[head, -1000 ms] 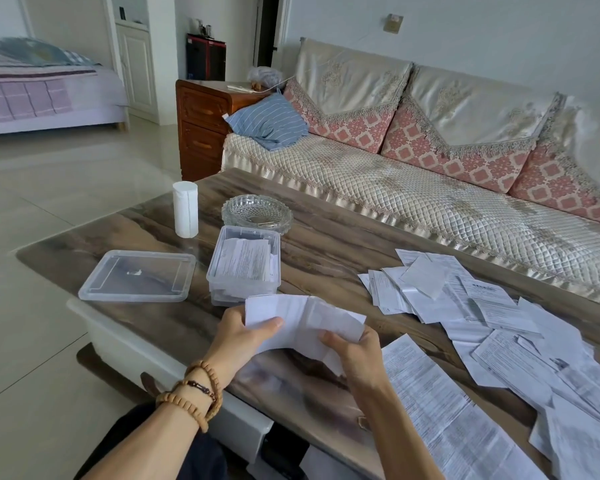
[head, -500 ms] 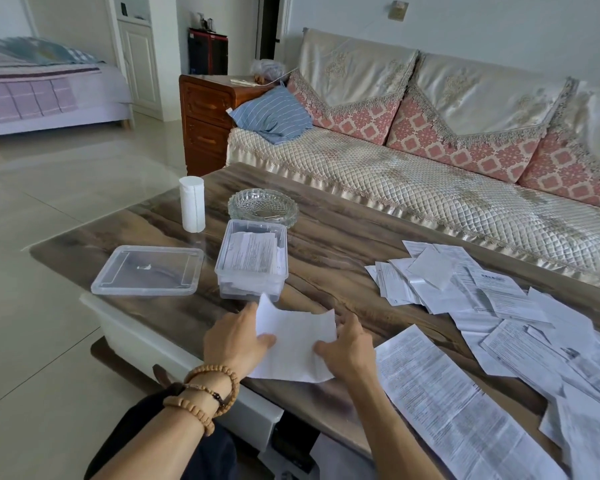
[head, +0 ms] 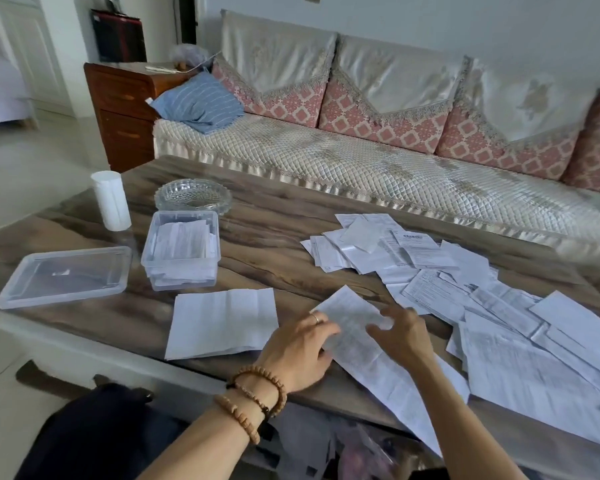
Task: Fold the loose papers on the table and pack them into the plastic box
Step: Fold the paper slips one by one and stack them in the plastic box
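Your left hand (head: 300, 353) and right hand (head: 404, 336) rest with relaxed, spread fingers on a long printed sheet (head: 368, 355) at the near tabletop (head: 274, 244) edge. A folded paper (head: 220, 322) lies left of them, just near of the paper-filled plastic box (head: 181, 251).

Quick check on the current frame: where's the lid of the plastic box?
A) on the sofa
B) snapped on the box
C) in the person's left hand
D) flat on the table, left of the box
D: the clear lid lies flat on the table, left of the open plastic box, which shows folded papers inside; both hands are over at a printed sheet.
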The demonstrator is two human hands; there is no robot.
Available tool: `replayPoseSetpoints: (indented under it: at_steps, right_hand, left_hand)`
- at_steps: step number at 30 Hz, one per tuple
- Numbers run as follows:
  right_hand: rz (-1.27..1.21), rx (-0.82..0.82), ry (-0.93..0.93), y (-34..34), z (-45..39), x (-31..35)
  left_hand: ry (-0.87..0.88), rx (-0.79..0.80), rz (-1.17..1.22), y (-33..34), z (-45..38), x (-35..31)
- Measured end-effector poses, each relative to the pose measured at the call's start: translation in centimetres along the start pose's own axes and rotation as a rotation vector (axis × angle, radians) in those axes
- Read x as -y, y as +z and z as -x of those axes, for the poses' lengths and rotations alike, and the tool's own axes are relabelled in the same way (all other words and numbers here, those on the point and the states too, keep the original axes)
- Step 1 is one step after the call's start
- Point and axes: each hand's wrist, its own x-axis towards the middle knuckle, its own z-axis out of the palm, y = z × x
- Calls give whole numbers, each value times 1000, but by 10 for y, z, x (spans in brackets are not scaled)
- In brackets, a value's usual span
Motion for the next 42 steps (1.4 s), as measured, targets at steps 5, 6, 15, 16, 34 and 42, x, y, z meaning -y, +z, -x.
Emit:
replayPoseSetpoints:
  at_steps: [5, 6, 15, 16, 34, 42]
  right_hand:
    - [184, 207, -5, -38, -9, -54]
    - [134, 244, 1, -44, -8, -56]
    - [-717, 109, 314, -20, 28, -45]
    - [-775, 137, 348, -14, 32, -40]
    - [178, 485, -559, -20, 54, -45]
    - [-301, 539, -219, -57, 54, -17]
  left_hand:
    - [109, 328, -89, 32, -11, -33]
    - [116, 341, -133, 34, -13, -35]
    - [146, 419, -133, 22, -9, -27]
    - [139, 407, -119, 20, -7, -27]
    - [-100, 483, 113, -10, -5, -9]
    - [-376, 460, 219, -23, -13, -4]
